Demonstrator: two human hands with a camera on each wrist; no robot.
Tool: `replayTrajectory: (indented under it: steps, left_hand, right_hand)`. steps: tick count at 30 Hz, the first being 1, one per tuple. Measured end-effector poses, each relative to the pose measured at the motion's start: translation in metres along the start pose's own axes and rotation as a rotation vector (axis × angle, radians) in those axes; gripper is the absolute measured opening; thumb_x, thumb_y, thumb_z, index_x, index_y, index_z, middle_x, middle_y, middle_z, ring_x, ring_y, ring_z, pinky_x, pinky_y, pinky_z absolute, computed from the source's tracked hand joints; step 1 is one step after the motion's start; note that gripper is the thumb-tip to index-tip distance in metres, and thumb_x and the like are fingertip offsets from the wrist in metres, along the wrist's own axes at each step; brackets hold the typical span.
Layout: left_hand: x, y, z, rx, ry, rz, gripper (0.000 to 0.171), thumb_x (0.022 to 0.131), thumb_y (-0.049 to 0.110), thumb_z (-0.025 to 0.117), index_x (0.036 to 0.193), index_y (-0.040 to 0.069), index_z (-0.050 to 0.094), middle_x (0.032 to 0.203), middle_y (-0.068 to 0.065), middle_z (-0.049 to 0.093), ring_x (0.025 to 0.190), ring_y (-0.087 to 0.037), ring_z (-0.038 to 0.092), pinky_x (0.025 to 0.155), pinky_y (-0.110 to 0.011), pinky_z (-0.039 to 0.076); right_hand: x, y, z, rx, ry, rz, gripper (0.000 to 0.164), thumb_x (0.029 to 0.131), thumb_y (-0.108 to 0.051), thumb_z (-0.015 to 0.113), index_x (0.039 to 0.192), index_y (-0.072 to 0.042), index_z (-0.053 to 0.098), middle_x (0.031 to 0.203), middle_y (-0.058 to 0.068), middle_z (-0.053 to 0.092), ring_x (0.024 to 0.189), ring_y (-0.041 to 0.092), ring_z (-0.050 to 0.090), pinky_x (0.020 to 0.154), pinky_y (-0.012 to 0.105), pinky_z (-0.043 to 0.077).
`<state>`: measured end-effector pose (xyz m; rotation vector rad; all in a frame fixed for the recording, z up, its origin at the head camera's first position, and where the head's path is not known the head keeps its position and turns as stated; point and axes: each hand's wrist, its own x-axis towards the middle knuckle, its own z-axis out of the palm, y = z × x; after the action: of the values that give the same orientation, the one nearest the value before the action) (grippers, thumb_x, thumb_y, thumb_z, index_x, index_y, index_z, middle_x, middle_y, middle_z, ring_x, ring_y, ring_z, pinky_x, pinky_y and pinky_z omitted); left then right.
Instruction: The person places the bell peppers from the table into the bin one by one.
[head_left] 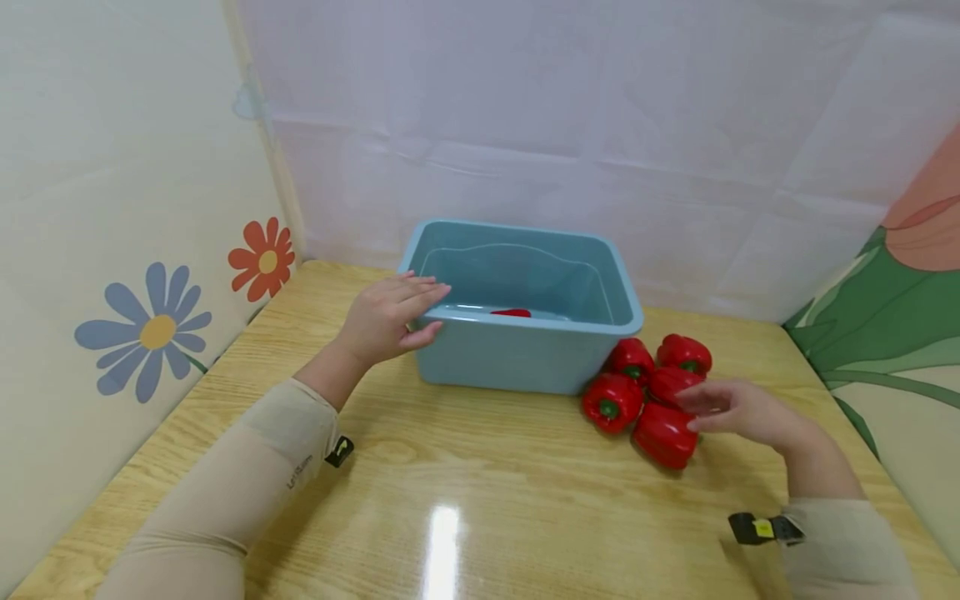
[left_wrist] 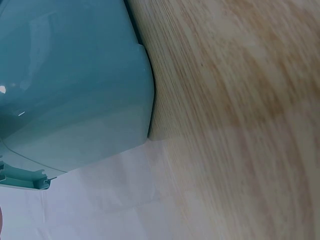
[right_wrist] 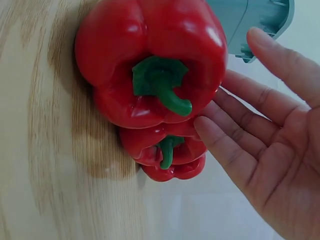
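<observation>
A light blue plastic bin [head_left: 517, 354] stands on the table near the back, with a bit of something red [head_left: 512, 312] showing inside it. My left hand [head_left: 392, 315] rests on the bin's left front corner, fingers over the rim. Several red bell peppers [head_left: 665, 435] with green stems lie grouped against the bin's right front corner. Over the right side of that group is my right hand [head_left: 738, 410], fingers extended and thumb apart. In the right wrist view, its fingertips are right at the side of the nearest pepper [right_wrist: 150, 35].
The wood-grain table [head_left: 480, 467] carries a bright glare streak near its front. A pale cloth wall [head_left: 562, 108] rises close behind the bin. Flower-printed panels stand at the left [head_left: 157, 332] and right [head_left: 885, 333].
</observation>
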<state>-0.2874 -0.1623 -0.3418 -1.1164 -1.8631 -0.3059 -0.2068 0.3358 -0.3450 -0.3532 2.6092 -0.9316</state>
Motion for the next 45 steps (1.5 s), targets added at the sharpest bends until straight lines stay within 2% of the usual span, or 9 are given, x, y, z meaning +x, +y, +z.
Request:
replayTrajectory:
  steps: [9,16,22,32,37,45]
  left_hand:
    - [0.001,0.0,0.0,-0.002,0.004,0.003,0.048,0.083,0.039,0.056,0.117,0.006,0.063,0.11,-0.014,0.065,0.102,-0.027,0.062,0.091,-0.046,0.045]
    - [0.001,0.001,-0.001,-0.003,0.0,0.001,0.048,0.083,0.038,0.056,0.118,0.005,0.062,0.11,-0.014,0.065,0.102,-0.027,0.061,0.091,-0.046,0.045]
    - [0.0,0.0,0.0,-0.001,-0.002,0.004,0.048,0.083,0.039,0.056,0.118,0.005,0.062,0.11,-0.014,0.065,0.103,-0.027,0.061,0.092,-0.046,0.045]
    - [0.0,0.0,0.0,-0.005,0.001,0.007,0.049,0.08,0.036,0.06,0.118,0.006,0.062,0.109,-0.014,0.065,0.102,-0.027,0.062,0.091,-0.045,0.045]
    - [0.001,0.0,0.0,-0.004,0.004,0.009,0.048,0.083,0.038,0.056,0.118,0.006,0.063,0.109,-0.014,0.065,0.101,-0.027,0.062,0.091,-0.046,0.045]
    - [0.001,0.0,0.001,0.0,0.011,0.012,0.048,0.083,0.038,0.056,0.117,0.006,0.063,0.109,-0.014,0.065,0.101,-0.027,0.062,0.091,-0.046,0.046]
  right_hand:
    - [-0.004,0.004,0.001,-0.053,-0.026,0.036,0.051,0.077,-0.033,0.07,0.118,-0.005,0.06,0.117,0.014,0.06,0.104,0.029,0.055,0.082,0.044,0.05]
    - [-0.005,0.0,0.005,-0.141,-0.023,0.057,0.055,0.073,-0.038,0.073,0.115,-0.004,0.062,0.111,0.011,0.063,0.097,0.025,0.058,0.078,0.043,0.051]
    - [-0.003,-0.002,0.011,-0.147,-0.041,0.098,0.064,0.069,-0.04,0.075,0.116,0.0,0.06,0.109,0.012,0.063,0.092,0.023,0.06,0.077,0.042,0.051]
    - [0.002,-0.006,0.017,-0.163,-0.059,0.102,0.066,0.07,-0.04,0.075,0.119,0.001,0.056,0.109,0.011,0.061,0.091,0.022,0.058,0.077,0.042,0.05]
    - [0.004,-0.004,0.017,-0.149,-0.06,0.095,0.071,0.069,-0.041,0.075,0.123,0.001,0.054,0.115,0.014,0.059,0.096,0.024,0.057,0.079,0.043,0.05]
    - [0.005,-0.001,0.014,-0.114,-0.06,0.052,0.07,0.071,-0.037,0.075,0.126,-0.001,0.051,0.126,0.021,0.051,0.109,0.038,0.051,0.083,0.047,0.049]
